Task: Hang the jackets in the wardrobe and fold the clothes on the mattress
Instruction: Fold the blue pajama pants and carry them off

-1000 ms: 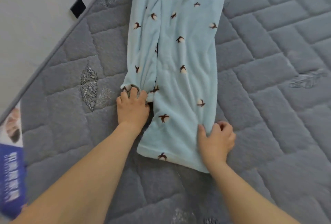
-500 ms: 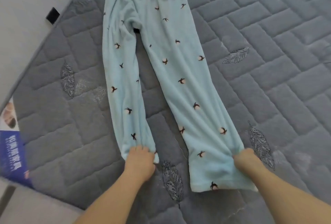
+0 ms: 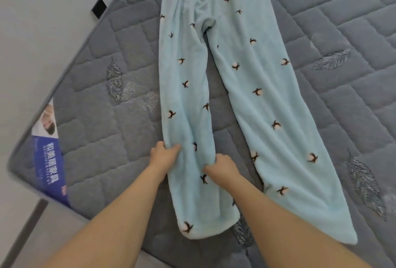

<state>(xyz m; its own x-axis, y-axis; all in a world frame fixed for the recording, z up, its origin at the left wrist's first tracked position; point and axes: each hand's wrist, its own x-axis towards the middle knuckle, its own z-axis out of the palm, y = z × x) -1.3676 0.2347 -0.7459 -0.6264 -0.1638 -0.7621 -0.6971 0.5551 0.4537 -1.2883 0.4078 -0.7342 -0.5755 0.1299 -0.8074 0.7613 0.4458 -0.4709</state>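
Pyjama trousers (image 3: 216, 87) lengthwise, waistband away, hems near

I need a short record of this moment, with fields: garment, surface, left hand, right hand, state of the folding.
garment: light blue fleece trousers, spread flat, legs apart
surface: grey quilted mattress
left hand: grips the outer edge of the trouser leg on the left
right hand: grips the inner edge of the same leg
state of the folding: no fold made yet
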